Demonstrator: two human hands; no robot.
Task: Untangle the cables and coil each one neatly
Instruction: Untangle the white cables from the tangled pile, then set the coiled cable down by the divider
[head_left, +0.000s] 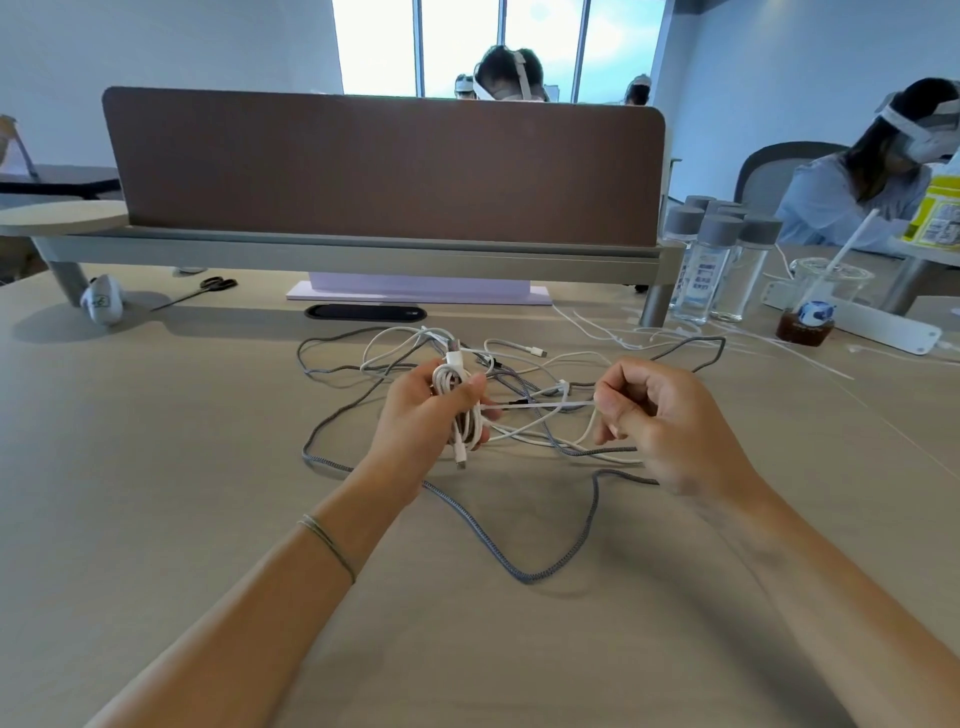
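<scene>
ok so my left hand (431, 410) is wrapped round a half-done white cable coil (460, 402), long axis roughly upright, one plug hanging out the bottom toward me. A white strand runs sideways from it to my right hand (660, 421), grip pinched tight on that strand. Under both hands, mid-table (156, 441), the tangle sits: loose white cables (519, 431) mixed with a grey braided cable (498, 545) that loops toward me

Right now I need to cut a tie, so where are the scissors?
In the head view the scissors lie far left on the table, under the divider shelf, just right of a small white pouch.
</scene>
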